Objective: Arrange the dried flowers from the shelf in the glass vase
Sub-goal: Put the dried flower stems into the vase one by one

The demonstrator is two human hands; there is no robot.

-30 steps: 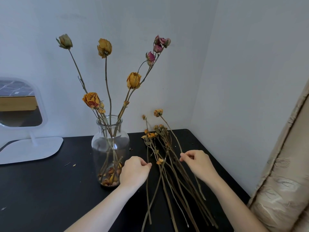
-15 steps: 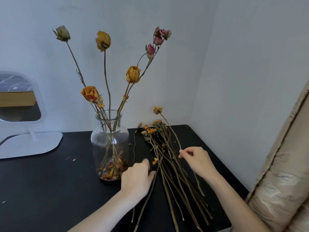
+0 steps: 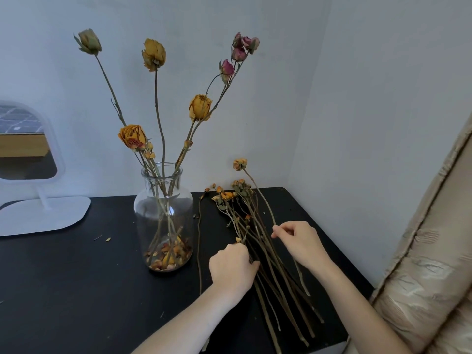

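Dried flowers: right hand fingers pinch one stem; left hand curls over the pile.

This looks like a room in a home, probably a bedroom or a dressing corner; a black table stands pushed into the corner of two plain pale walls; on its left side there is a white standing mirror with a flat base, the kind used for make-up; at the right edge a beige padded fabric, shiny and wrinkled, leans near the table; a glass vase with dried roses serves as decoration; loose dried stems lie beside it.
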